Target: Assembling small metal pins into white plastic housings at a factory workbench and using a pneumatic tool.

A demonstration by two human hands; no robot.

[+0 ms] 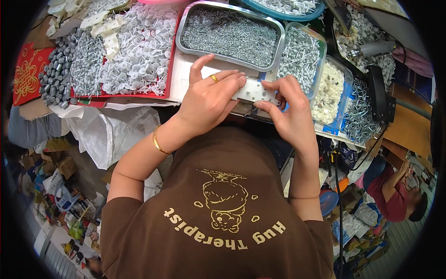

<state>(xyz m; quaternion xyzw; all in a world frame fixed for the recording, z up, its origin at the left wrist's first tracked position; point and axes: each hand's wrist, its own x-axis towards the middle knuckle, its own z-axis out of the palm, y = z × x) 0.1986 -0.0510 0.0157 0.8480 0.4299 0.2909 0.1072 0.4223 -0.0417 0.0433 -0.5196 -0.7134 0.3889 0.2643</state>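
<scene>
A small white block-shaped part with several holes or studs is between my hands at the table's near edge, below the metal tray. My right hand pinches its right end between thumb and fingers. My left hand is closed over its left end; the fingers lie together on it, one finger stands raised, and the thumb is mostly hidden. Just beyond stands a metal tray heaped with small screws. To its right, near my right hand, is a clear container of longer screws or nails with white pieces.
At left, a red tray holds white plastic clips with nails; grey cylindrical plugs lie beside it. A blue-rimmed box holds cream-coloured bits, with loose screws further right. A black cable hangs down. A co-worker sits at right.
</scene>
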